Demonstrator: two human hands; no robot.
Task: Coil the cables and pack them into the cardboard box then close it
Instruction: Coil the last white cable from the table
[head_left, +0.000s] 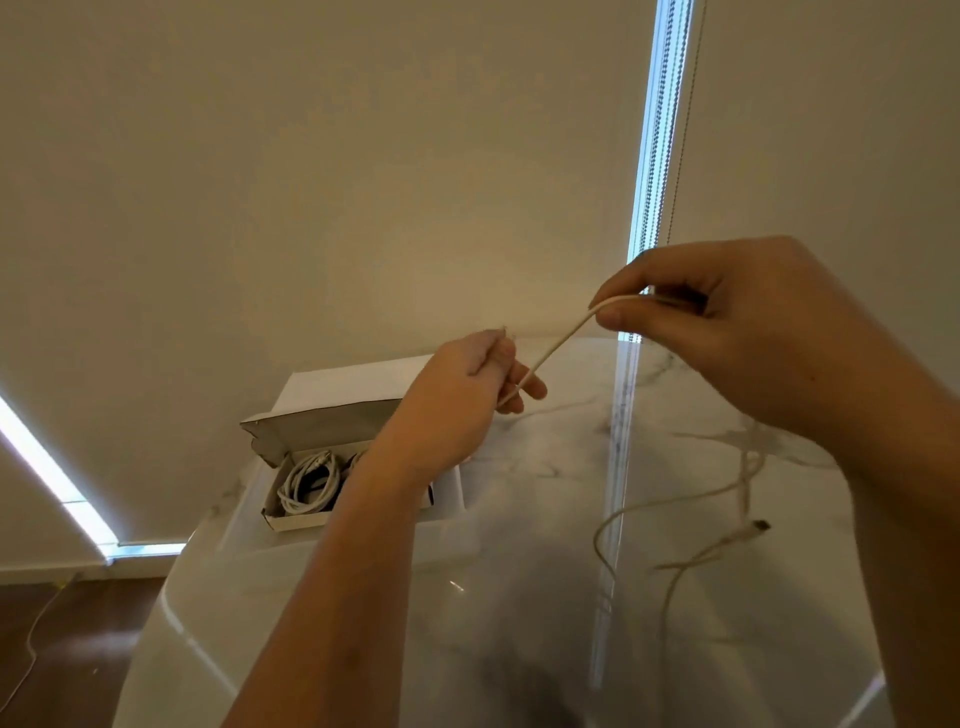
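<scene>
White cable (558, 345) runs taut-ish between both hands above the marble table (519, 597). Right hand (737, 322) pinches it between thumb and forefinger, up high near the blind's bead chain (655, 130). Left hand (467, 400) grips the lower stretch with curled fingers, just in front of the cardboard box (332, 447). Box sits open at the back left of the table, lid flap up, with at least one coiled cable (309, 480) already inside; the left forearm hides the box's right part, so can't tell how full it is. Rest of the held cable hangs below the right hand in loose loops over the table, connector end (759, 526) dangling or resting near the right forearm, can't tell which. Coiling looks barely started, no loops in either hand yet. Risks, as I judge them: the trailing slack could knot or catch on itself as loops get wound, since it crosses over itself below the right wrist. The connector may whip or drag on the glossy top if pulled fast. A loose pinch could let the cable slip and the coil spring open. The raised right hand is close to the bead chain and could snag it. A bulky coil might stop the lid closing.
</scene>
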